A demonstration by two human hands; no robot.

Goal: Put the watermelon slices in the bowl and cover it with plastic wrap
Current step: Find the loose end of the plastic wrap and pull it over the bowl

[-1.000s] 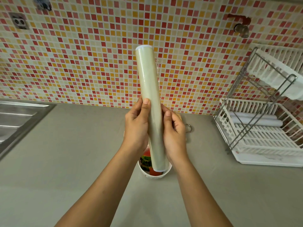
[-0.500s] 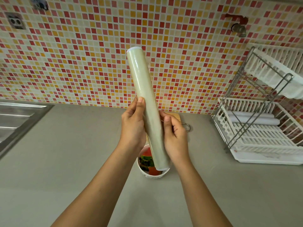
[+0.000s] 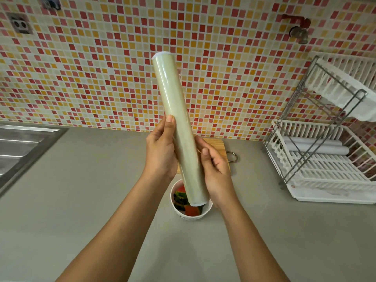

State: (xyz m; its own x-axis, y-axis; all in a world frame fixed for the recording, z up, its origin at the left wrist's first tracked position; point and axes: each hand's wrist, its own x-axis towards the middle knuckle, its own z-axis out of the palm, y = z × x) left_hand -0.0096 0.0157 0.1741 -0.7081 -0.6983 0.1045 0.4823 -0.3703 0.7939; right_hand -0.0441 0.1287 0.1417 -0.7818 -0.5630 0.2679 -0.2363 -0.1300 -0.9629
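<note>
The first half of the job looks done. Watermelon slices (image 3: 191, 210) lie in the white bowl (image 3: 193, 218), with red flesh and dark green rind showing at the rim. The bowl stands on the grey bench (image 3: 81, 200), just in front of a wooden cutting board (image 3: 219, 145). No slice shows on the bare part of the board or on the bench (the hands and the roll hide much of the board, so one could be left there unseen).

The covering half is only being prepared. The roll of plastic wrap (image 3: 175, 110) is held in the air above the bowl, nearly upright with its top leaning left. In this view its lower end hangs in front of the bowl's opening. The left hand (image 3: 160, 151) grips the roll about its middle, thumb laid up the front and fingers wrapped behind. The right hand (image 3: 215, 169) grips it a little lower from the other side, thumb pressed on the front face.

No sheet is drawn off the roll. A faint loose edge may show near the top right side, but it is too thin to be sure of. The bowl carries no film at all.

By my judgement, what remains is to find the free edge, pull out a length, tear it off, stretch it over the rim and press it down around the bowl's wall.
</note>
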